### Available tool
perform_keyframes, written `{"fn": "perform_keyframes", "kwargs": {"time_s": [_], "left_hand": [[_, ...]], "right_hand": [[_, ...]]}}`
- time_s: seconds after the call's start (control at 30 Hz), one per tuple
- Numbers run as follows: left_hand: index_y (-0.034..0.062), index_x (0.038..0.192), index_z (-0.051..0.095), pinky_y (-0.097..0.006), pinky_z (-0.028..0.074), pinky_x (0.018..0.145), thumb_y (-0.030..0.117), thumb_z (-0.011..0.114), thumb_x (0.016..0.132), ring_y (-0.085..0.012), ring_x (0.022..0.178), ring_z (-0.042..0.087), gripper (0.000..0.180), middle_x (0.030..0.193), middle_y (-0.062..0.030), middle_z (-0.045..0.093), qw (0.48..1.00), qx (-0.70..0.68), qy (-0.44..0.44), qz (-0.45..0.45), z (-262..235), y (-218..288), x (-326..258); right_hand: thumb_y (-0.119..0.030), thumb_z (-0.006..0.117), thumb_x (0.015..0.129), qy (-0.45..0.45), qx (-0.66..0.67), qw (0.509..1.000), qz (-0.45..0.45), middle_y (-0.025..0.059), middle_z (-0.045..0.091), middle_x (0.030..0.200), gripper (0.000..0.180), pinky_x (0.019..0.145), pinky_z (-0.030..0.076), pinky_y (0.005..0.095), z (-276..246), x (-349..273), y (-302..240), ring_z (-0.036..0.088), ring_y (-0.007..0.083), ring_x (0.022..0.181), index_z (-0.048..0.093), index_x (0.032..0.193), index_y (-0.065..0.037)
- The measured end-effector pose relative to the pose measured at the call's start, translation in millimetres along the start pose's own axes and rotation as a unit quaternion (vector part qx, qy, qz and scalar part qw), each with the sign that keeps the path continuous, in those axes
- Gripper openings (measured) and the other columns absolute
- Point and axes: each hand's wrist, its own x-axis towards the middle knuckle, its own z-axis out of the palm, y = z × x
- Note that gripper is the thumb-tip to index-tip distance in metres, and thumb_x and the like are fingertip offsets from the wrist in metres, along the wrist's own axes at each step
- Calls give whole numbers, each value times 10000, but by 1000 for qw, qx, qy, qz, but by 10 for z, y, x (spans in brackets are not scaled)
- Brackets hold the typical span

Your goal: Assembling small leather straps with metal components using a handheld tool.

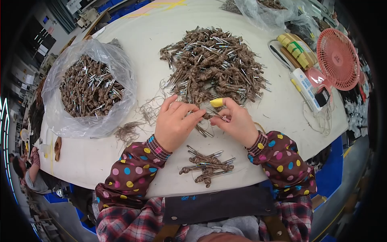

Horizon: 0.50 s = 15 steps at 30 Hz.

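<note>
My left hand [177, 121] pinches a brown knotted cord [207, 116] with metal tips, just in front of a large pile of similar cords [217, 68]. My right hand [238, 124], with a yellow cover on one fingertip, is closed close beside it. A thin, pointed metal tool [215, 113] with a pinkish part shows between its fingers; its exact kind is hidden. Below my hands, metal tips of a cord [204, 131] stick out. Nearer to me lies a small group of knotted cords [206, 164].
At left stands a clear plastic bag [131, 80] full of knotted cords. Loose brown fibres [128, 132] lie beside it. A pink fan [338, 59], a white power strip [305, 86] and a yellow-wrapped bundle [297, 50] occupy the right. A person [34, 169] is at far left.
</note>
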Motion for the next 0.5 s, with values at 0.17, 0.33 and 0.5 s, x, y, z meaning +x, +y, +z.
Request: {"fn": "perform_keyframes", "kwargs": {"time_s": [0.17,0.33,0.5], "left_hand": [[111,908,653,-387,499,781,99,681,742,-184,757,622,169,805,-9,638,998,-66,24,-8,79,-61,-17],[82,882,625,-302,524,575,83,649,782,-197,670,656,103,736,-47,656,993,-104,10,-52,59,-37,-54],[53,968,500,-318,509,562,91,555,875,-231,660,647,115,731,-92,636,929,-269,-72,-244,89,21,-94]], "right_hand": [[-162,704,771,8,4,1000,-20,88,649,711,386,550,455,271,10,-26,-60,602,191,603,475,1052,-28],[-145,694,790,-33,127,991,8,59,666,742,417,587,431,235,50,-26,-4,585,104,645,471,1120,-21],[-130,672,817,-65,231,970,37,44,669,775,459,633,415,207,48,-27,-5,570,70,682,428,1185,-4]]}}
